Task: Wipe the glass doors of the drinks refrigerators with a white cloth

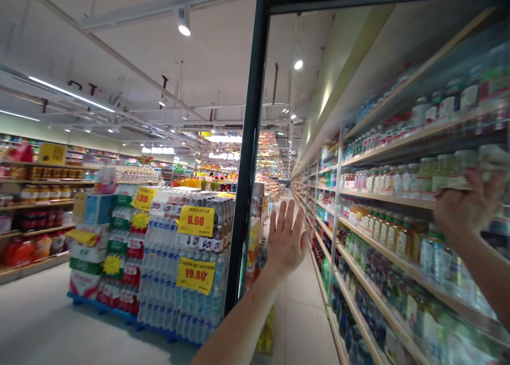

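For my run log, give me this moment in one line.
left hand: open, at dark-framed glass | right hand: blurred, at pale cloth-like item | view: shelved bottles

The left forearm (pixel 247 311) slants up across the foot of the dark door frame post (pixel 250 126). Just right of the post, the left hand (pixel 287 238) is raised open, back showing, fingers upward and slightly spread, thumb on the inner side. Well right of the post, the right forearm (pixel 484 269) angles up and leftward; the right hand (pixel 468 197) is motion-blurred, fingers partly hidden.
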A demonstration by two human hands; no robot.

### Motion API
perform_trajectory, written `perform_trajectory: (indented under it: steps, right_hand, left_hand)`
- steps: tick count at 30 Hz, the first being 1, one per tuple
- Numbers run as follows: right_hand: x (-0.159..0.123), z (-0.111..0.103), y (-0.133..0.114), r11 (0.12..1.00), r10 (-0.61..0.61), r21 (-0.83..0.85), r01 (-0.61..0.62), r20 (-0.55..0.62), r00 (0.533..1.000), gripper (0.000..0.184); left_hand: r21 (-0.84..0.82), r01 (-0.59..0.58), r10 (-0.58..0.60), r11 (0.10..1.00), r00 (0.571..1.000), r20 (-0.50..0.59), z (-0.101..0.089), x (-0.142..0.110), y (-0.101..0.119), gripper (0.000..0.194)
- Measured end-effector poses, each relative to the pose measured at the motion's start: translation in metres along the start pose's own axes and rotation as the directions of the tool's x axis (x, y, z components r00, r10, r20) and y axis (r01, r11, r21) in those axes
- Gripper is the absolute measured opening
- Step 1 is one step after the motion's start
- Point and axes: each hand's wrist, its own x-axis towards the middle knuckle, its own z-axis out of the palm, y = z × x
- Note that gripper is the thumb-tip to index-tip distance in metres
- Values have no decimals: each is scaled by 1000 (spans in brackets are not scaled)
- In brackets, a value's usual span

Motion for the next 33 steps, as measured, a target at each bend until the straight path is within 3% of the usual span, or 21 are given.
perform_trajectory:
  steps: [2,3,4,6,8,9,11,13,14,16,17,18,20,22,24,26,27,28,29,31,33]
  right_hand:
    - [-21,11,-37,983,-139,-109,150,106,985,51]
    - [-35,16,-56,950,-257,-126,286,208,944,52]
    - [-50,21,-74,913,-355,-113,392,252,900,49]
    - [-73,26,-95,805,-533,-39,592,393,750,43]
    - [-78,24,-92,733,-613,-3,681,433,661,41]
    - [-73,20,-81,742,-597,-25,670,429,678,42]
    - [-50,5,-47,835,-450,-145,530,373,811,44]
    - [-18,-12,-8,925,-207,-268,269,239,949,47]
    - [-3,-18,8,945,-87,-298,133,163,983,49]
    - [18,-21,22,951,83,-304,-64,52,995,51]
    - [23,-17,19,952,110,-290,-95,34,993,52]
    - [22,-10,9,958,91,-275,-76,42,995,53]
    - [7,8,-27,968,-67,-235,93,118,991,53]
    - [-19,28,-73,922,-308,-163,351,241,920,51]
    - [-45,41,-108,809,-526,-76,582,348,776,48]
    - [-57,43,-121,700,-648,-12,714,408,643,46]
    - [-56,41,-118,683,-660,-8,730,420,623,45]
    - [-50,36,-111,705,-636,-30,709,414,651,44]
    - [-40,31,-100,760,-574,-75,646,389,720,43]
    - [-14,24,-79,896,-348,-185,404,274,896,44]
    - [7,24,-72,958,-126,-240,159,148,981,48]
  left_hand:
    - [0,-3,3,1000,1000,1,1,0,0,53]
    - [-4,-5,5,1000,1000,3,1,1,0,53]
    - [-10,-7,7,1000,1000,3,2,1,0,53]
    - [-26,-12,12,1000,1000,-1,3,3,0,53]
    - [-42,-13,12,999,1000,-7,5,4,-1,53]
    - [-47,-14,14,999,1000,-15,5,5,-1,52]
    - [-48,-17,16,999,999,-30,7,7,-1,51]
    - [-37,-20,19,999,999,-38,7,7,0,49]
    - [-30,-21,20,999,999,-38,7,7,0,48]
    - [-19,-19,19,1000,999,-33,7,7,1,49]
    - [-15,-16,16,1000,999,-35,8,7,2,49]
    - [-13,-14,13,1000,999,-36,8,7,1,50]
    - [-11,-19,19,1000,999,-46,10,7,1,50]
    - [-18,-22,21,1000,998,-50,10,7,0,50]
    - [-30,-22,20,999,998,-58,10,7,-1,51]
    - [-40,-19,17,999,998,-57,9,8,-1,52]
    - [-42,-19,16,999,998,-53,9,8,-1,52]
    - [-42,-17,15,999,999,-51,8,8,0,53]
    - [-42,-13,11,999,999,-48,8,8,0,52]
    - [-41,1,-2,999,999,-41,7,7,1,51]
    - [-36,12,-13,999,999,-35,6,7,2,50]
